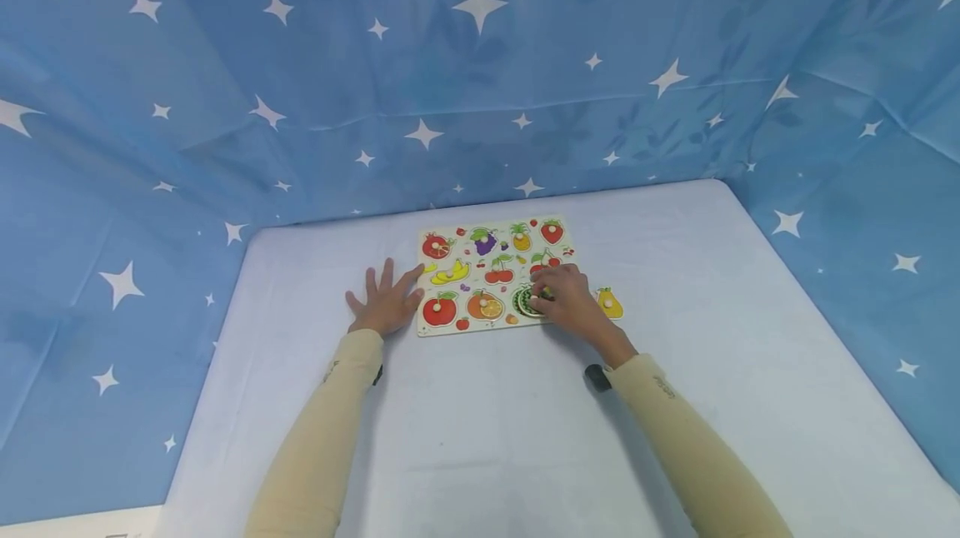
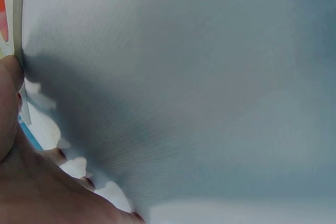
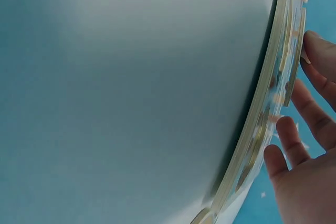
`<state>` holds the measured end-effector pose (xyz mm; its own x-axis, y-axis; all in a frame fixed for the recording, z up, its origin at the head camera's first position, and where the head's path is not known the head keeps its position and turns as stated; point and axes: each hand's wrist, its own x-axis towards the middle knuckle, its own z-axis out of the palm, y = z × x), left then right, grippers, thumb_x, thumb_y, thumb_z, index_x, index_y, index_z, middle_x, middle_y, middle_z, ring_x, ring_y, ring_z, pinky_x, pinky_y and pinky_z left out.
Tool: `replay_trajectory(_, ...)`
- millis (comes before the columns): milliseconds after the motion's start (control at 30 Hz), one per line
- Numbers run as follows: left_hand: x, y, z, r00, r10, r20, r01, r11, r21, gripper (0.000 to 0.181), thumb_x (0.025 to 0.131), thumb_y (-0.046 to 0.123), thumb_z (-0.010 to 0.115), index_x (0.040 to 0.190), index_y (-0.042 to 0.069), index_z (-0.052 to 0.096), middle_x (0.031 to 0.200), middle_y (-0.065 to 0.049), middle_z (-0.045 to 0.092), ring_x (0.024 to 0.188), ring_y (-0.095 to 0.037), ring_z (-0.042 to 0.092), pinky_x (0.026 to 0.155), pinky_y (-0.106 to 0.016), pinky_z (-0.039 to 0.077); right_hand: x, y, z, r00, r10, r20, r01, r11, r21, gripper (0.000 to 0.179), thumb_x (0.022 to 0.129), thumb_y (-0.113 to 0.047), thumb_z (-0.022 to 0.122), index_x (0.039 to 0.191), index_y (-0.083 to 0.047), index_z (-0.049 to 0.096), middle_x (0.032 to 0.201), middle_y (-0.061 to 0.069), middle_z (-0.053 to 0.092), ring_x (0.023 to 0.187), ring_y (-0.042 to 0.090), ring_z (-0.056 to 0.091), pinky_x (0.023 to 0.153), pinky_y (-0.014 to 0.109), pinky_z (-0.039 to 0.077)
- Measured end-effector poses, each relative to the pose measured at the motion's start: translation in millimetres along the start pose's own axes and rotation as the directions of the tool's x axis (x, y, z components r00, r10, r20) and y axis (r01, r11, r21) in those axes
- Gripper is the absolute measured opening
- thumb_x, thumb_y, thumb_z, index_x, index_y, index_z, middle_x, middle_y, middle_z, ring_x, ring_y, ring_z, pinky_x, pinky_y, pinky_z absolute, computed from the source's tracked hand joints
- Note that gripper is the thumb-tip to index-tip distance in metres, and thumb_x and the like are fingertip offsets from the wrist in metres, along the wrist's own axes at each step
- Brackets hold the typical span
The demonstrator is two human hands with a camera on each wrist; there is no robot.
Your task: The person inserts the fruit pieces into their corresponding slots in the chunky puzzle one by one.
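A wooden fruit puzzle board with knobbed pieces lies flat on the table. At its left edge my left hand rests with fingers spread, thumb and index finger against the board; the left wrist view shows the thumb on the rim. Over the lower right corner, my right hand pinches the watermelon piece between thumb and finger. In the right wrist view that piece stands slightly above the board, tilted, with the other fingers of the hand extended. A yellow pear piece lies on the table just right of the board.
Apple, orange, banana, grape and several other fruit pieces sit on the board. A white cloth covers the table. Blue star-patterned curtain surrounds the back and sides.
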<state>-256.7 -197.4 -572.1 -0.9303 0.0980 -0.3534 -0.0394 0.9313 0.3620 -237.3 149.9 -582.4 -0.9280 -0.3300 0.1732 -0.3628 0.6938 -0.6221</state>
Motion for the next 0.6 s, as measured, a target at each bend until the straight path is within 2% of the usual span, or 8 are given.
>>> replay_trajectory(167,0.4,-1.2,0.3,1.0,0.002,-0.002,-0.002,1.0,-0.002,0.064,0.113,0.047,0.045,0.172,0.034,0.024,0.179,-0.016,-0.011,0.159,-0.049,-0.019,0.114,-0.083,-0.009,5.3,-5.1,5.9,1.0,-0.012,-0.014,0.012,1.0,0.0,0.013,0.09,-0.005,0.085,0.085,-0.008,0.074,0.13,0.019,0.072,0.131,0.048,0.051,0.106,0.067,0.033)
replay_trajectory(400,0.1,-0.8,0.6,1.0,0.002,-0.001,-0.002,1.0,-0.001,0.064,0.113,0.048,0.044,0.172,0.036,0.024,0.179,-0.015,-0.011,0.159,-0.049,-0.018,0.114,-0.083,-0.009,9.9,-5.7,12.1,0.999,-0.039,-0.031,0.037,0.997,-0.073,0.015,0.089,-0.006,0.087,0.083,-0.007,0.073,0.13,0.021,0.071,0.128,0.048,0.055,0.105,0.067,0.036)
replay_trajectory(600,-0.7,-1.5,0.1,1.0,0.007,-0.008,-0.007,1.0,0.003,0.064,0.113,0.047,0.044,0.172,0.034,0.024,0.179,-0.016,-0.01,0.159,-0.049,-0.018,0.114,-0.083,-0.009,11.9,-6.8,15.5,1.0,-0.014,-0.026,0.011,0.995,-0.096,0.017,0.088,-0.009,0.088,0.082,-0.009,0.073,0.134,0.02,0.069,0.128,0.05,0.051,0.103,0.069,0.037)
